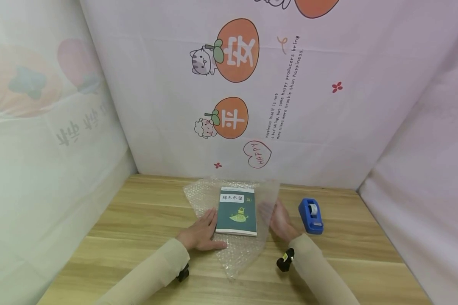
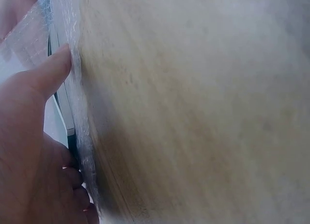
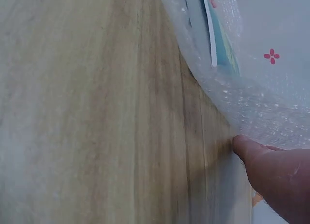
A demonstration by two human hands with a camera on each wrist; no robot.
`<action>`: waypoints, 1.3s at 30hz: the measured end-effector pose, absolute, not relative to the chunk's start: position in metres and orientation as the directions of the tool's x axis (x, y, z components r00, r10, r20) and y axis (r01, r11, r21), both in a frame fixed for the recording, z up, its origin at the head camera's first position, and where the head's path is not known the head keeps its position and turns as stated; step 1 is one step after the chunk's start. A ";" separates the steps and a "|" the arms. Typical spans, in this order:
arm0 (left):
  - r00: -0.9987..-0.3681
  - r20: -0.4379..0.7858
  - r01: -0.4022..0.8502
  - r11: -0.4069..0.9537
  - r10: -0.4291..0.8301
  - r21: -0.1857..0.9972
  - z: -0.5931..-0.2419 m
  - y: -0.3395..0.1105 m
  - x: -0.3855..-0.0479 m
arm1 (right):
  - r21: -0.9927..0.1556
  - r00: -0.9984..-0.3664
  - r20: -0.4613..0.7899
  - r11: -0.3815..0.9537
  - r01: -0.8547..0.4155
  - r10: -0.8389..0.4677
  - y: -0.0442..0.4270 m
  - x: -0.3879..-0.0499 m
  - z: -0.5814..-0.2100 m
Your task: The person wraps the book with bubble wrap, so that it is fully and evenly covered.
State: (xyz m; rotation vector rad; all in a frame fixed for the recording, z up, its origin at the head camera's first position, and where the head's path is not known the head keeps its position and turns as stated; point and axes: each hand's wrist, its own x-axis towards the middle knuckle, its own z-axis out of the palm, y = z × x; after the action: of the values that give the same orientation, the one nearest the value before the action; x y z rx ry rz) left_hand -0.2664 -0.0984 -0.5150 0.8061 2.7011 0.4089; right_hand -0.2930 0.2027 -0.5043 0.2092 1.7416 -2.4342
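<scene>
A green book (image 1: pixel 236 212) with white bands at top and bottom lies face up on a sheet of bubble wrap (image 1: pixel 238 254). My left hand (image 1: pixel 200 233) rests on the wrap at the book's left side, fingers straight along its edge and thumb spread near the bottom corner. On the other side, my right hand (image 1: pixel 282 222) holds the raised right part of the wrap, its fingers partly seen through the film. The right wrist view shows the thumb (image 3: pixel 252 149) at the wrap's edge, where the film gathers; the fingertips are mostly hidden there.
To the right of my right hand stands a blue tape dispenser (image 1: pixel 311 216) with a roll in it. The wooden table (image 1: pixel 137 228) meets a printed cloth wall (image 1: pixel 168 140) at the back, with cloth on both sides.
</scene>
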 end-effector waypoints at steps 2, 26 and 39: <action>-0.800 -0.194 0.485 0.803 0.568 0.348 -0.518 -0.099 -0.268 | -0.947 -0.984 -0.179 -0.268 0.176 -0.015 0.200 -0.294 -0.505; -0.807 -0.216 0.475 0.821 0.550 0.316 -0.509 -0.095 -0.263 | -0.983 -0.980 -0.172 -0.050 0.178 -0.097 0.174 -0.287 -0.492; -0.801 -0.202 0.493 0.812 0.563 0.312 -0.507 -0.096 -0.261 | -0.873 -0.997 -0.069 0.486 0.040 -0.041 0.158 -0.281 -0.493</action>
State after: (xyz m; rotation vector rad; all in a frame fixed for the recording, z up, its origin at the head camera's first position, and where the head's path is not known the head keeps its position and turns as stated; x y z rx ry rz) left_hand -0.2613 -0.0965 -0.5070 0.8089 2.7122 0.3533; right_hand -0.2808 0.1579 -0.4933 -0.0011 2.6378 -1.5534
